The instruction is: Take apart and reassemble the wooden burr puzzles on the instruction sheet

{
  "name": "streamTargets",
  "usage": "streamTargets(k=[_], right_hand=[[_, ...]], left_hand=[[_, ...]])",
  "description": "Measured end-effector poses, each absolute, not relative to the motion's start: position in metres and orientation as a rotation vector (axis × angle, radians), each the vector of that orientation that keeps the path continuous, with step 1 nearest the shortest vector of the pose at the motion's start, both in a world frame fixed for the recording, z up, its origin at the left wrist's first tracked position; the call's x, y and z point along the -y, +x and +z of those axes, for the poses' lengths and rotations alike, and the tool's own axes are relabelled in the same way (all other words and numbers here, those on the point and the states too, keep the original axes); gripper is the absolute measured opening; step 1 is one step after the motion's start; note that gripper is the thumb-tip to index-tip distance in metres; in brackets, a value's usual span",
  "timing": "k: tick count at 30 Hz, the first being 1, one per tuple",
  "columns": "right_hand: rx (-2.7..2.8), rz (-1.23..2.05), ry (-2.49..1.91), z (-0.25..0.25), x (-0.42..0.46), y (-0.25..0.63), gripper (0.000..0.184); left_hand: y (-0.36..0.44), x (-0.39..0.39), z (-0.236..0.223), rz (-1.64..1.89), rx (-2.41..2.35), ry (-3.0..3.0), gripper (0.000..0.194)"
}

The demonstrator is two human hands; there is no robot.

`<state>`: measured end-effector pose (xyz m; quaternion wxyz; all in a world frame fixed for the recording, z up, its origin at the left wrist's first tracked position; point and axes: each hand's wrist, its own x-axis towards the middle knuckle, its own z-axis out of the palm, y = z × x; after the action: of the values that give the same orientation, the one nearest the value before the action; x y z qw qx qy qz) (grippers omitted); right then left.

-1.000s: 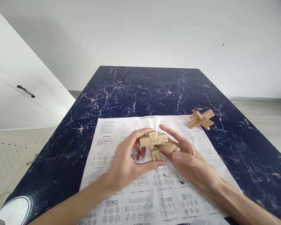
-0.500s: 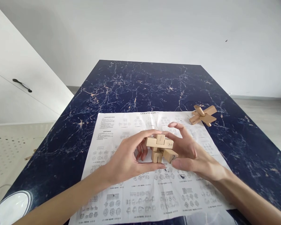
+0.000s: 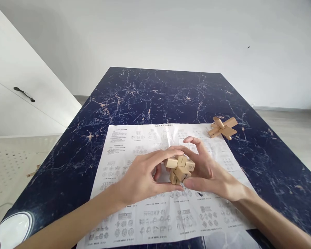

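Marbled table [image 3: 155,100] below, left hand [image 3: 140,176] and right hand [image 3: 214,176] pinch wooden blocks [image 3: 180,172] (numbered ones).

The tan interlocking wooden-block cluster [image 3: 180,169] shows "3" and, unclearly, "2"; the white rectangular paper sheet's [image 3: 168,138] Chinese heading ends "(一)".

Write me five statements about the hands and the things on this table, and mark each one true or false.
1. The left hand and right hand hold the pale, interlocked wooden block cluster between them. True.
2. A cross-shaped, tan wooden assembly rests by the far-right corner of the printed, white paper sheet. True.
3. The right hand grips that cross-shaped assembly. False: it lies apart from both hands.
4. The sheet is rolled up. False: it lies spread on the dark-blue, pale-veined tabletop.
5. The block cluster bears dark marks. True.
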<state>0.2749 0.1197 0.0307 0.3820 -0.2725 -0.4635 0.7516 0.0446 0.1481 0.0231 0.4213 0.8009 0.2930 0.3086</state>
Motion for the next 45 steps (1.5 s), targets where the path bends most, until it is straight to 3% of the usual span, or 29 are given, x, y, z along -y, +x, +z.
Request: streamTargets(k=[5, 11, 16, 22, 32, 45], right_hand=[[1.223, 1.865, -0.728, 0.031, -0.116, 0.271, 0.066], [1.326, 1.732, -0.716, 0.025, -0.119, 0.271, 0.07], [1.61, 1.18, -0.984, 0.02, -0.123, 0.274, 0.031], [2.008, 0.62, -1.051, 0.018, -0.126, 0.278, 0.017], [2.021, 0.638, -1.055, 0.023, -0.121, 0.275, 0.031], [1.823, 1.014, -1.159, 0.022, -0.119, 0.268, 0.025]], left_hand=[[0.046, -0.147, 0.023, 0.798, -0.764, 2.027, 0.06], [0.049, -0.147, 0.03, 0.814, -0.779, 1.752, 0.07], [0.046, -0.152, 0.04, 0.815, -0.886, 1.591, 0.073], [0.045, -0.153, 0.039, 0.777, -0.842, 1.607, 0.074], [0.046, -0.156, 0.037, 0.853, -0.771, 1.808, 0.071], [0.048, -0.154, 0.04, 0.85, -0.841, 1.707, 0.067]])
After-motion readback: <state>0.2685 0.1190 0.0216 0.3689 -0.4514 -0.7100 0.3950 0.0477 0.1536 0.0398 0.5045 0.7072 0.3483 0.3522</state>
